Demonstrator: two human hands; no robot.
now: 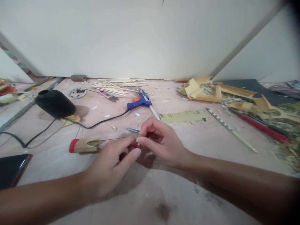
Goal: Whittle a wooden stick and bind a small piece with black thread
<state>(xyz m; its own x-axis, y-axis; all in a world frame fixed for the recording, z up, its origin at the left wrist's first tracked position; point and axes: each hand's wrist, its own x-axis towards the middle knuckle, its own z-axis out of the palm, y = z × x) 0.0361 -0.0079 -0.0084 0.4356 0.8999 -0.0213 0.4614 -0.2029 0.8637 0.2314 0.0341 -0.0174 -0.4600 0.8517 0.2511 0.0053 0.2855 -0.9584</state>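
My two hands meet at the middle of the pinkish table [211, 150]. My left hand [112, 165] has its fingers closed around a small reddish piece that is mostly hidden. My right hand [161, 140] is curled around a small metal cutting tool [132, 129]; only its pointed tip shows, sticking out to the left. A thin stick [112, 139] runs from my fingers toward a cardboard tube with a red end [83, 145], which lies just left of my left hand.
A blue glue gun [140, 101] and its black cable lie behind my hands. Also around: a pile of wooden sticks [117, 84], a black rounded object [55, 103], a phone [11, 168], a striped pencil [231, 129], a red pencil [260, 128], and cardboard scraps [201, 89].
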